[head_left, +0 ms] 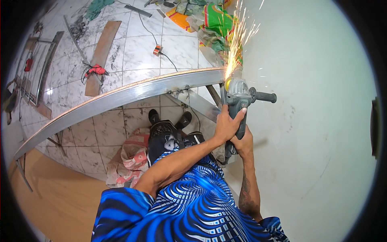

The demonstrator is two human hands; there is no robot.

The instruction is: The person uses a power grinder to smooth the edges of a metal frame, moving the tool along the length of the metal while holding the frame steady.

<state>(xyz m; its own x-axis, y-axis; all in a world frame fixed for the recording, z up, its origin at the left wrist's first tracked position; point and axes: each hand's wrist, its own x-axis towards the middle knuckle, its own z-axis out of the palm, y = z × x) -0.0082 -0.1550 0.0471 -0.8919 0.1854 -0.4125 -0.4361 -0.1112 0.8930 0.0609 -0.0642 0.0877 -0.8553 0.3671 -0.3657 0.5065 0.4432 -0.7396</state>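
A grey angle grinder (240, 92) with a side handle is in use at the right end of a long metal bar (149, 87) with a thin light-brown top edge, throwing sparks upward. My left hand (229, 126) is closed on the grinder's body, thumb along it. Just below, my right hand (242, 143) grips the lower part of the same tool. A slanting metal brace (193, 104) runs beneath the bar.
A pale wall (306, 133) rises at the right. Colourful sacks (215, 22) lie by the sparks. On the tiled floor are a red tool (96, 70), metal pieces, a corded socket box (157, 50) and a pink sack (135, 157). A tan board (56, 189) is at lower left.
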